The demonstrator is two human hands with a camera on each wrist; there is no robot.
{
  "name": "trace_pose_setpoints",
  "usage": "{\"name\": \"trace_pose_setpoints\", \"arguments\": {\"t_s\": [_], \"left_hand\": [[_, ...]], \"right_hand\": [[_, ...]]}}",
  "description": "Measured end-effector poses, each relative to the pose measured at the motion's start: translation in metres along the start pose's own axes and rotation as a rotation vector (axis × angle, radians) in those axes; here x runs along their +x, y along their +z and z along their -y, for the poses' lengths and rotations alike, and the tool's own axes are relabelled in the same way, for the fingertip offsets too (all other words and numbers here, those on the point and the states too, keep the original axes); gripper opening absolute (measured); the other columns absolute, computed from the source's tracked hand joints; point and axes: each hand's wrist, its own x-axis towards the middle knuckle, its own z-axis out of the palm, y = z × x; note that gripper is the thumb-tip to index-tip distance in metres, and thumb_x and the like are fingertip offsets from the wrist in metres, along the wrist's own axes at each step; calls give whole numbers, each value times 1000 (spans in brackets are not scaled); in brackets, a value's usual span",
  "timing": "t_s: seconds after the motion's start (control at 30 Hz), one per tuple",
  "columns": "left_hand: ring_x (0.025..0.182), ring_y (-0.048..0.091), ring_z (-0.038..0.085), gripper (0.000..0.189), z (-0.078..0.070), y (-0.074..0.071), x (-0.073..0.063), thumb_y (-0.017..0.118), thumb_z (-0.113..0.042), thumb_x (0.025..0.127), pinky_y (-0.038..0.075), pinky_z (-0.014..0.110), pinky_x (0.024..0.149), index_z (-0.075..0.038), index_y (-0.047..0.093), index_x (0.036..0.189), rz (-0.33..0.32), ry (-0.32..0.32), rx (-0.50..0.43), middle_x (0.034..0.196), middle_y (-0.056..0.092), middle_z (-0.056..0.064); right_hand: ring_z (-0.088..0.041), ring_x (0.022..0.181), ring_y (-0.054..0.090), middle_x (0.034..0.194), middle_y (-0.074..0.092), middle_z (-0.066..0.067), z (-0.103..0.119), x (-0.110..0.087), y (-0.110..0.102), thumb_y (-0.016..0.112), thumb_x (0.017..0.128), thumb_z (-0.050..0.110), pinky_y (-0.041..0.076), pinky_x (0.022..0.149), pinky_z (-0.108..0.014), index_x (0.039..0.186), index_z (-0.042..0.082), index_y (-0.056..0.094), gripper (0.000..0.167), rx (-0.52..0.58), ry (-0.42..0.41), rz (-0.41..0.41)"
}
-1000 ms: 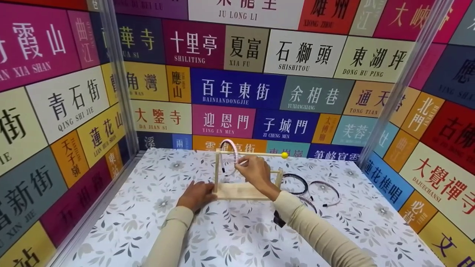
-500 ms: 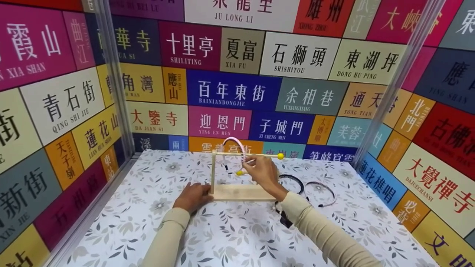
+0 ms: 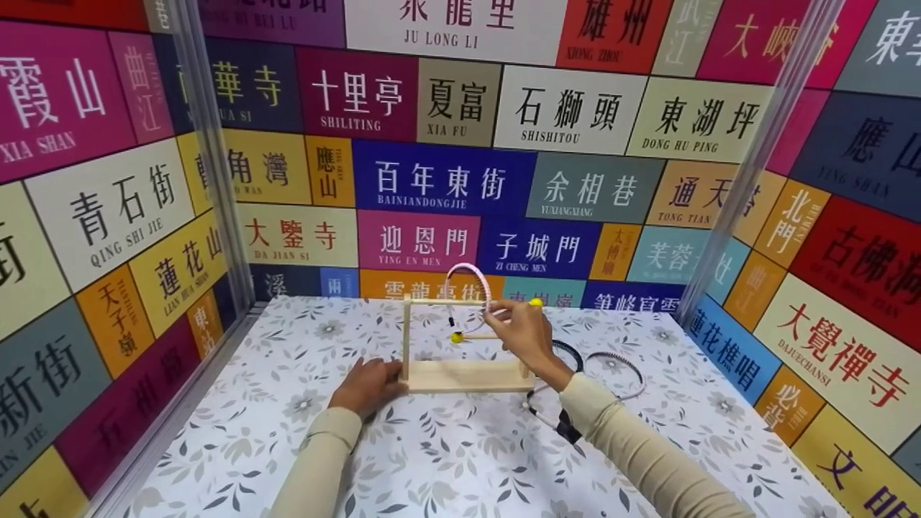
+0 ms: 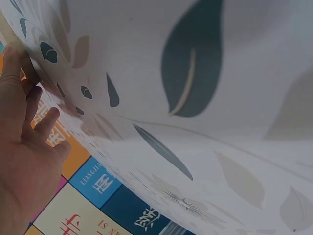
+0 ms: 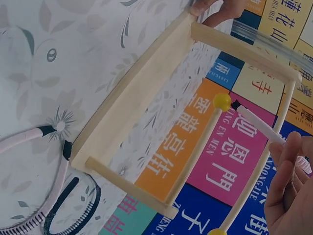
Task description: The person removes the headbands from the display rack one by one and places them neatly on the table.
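Observation:
A pale pink headband (image 3: pixel 471 267) with black tips is pinched between the thumb and fingers of my right hand (image 3: pixel 524 332). Its arch rises above the upper rod of a wooden stand (image 3: pixel 464 378), and one tip hangs below that rod. In the right wrist view, the headband's tip (image 5: pixel 235 105) appears close to the yellow ball (image 5: pixel 222 102) on the lower rod. Another yellow ball (image 3: pixel 536 302) caps the upper rod, partly behind my right hand. My left hand (image 3: pixel 367 387) holds the left end of the stand's base, fingers around its corner (image 5: pixel 215 10).
Right of the stand lie a black headband (image 3: pixel 572 354) and a pink-and-white headband (image 3: pixel 640 374). Another headband with a black piece (image 3: pixel 568 428) sits partly under my right forearm. The flower-patterned tabletop (image 3: pixel 432 460) meets lettered walls (image 3: pixel 446 173) at the back and sides.
My right hand has moved the headband rightward along the upper rod, away from the left post. My left hand stays at the stand's base. The head view has shifted slightly.

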Motion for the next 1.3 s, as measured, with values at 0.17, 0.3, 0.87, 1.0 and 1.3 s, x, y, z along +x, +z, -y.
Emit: {"name": "trace_pose_setpoints", "arguments": {"t_s": [0.17,0.3,0.87,1.0,1.3], "left_hand": [[119,64,28,42,-1,1,-1,75,-35,96,36,55,119,-22,69,135,0,-21,26,116,73,1],[122,63,29,44,1,1,1,76,-36,95,35,56,119,-24,68,137,15,-39,8,122,72,1],[126,62,28,45,0,-3,3,75,-39,95,33,56,121,-25,67,138,49,-21,16,128,71,-1],[125,62,28,44,0,-1,3,75,-38,95,31,57,122,-24,68,137,38,-15,29,127,72,-1],[120,66,28,41,0,1,4,75,-34,97,25,59,124,-19,69,135,13,3,64,118,75,-1]], "right_hand": [[-6,38,60,89,80,-2,-9,-1,-11,76,94,27,49,38,-26,106,16,82,17,-18,-10,-18],[-9,40,62,93,80,-4,-17,-2,-21,75,95,26,49,38,-25,107,15,82,18,-19,-2,-19],[-13,41,62,93,80,-9,-54,-11,-67,75,96,29,43,36,-26,108,13,81,20,-67,74,-49],[-16,48,67,94,80,-9,-59,-13,-74,76,95,28,46,37,-27,108,12,80,21,-83,74,-63],[-16,53,70,97,80,-8,-65,-13,-87,76,95,29,48,40,-27,107,13,80,21,-111,106,-95]]}}
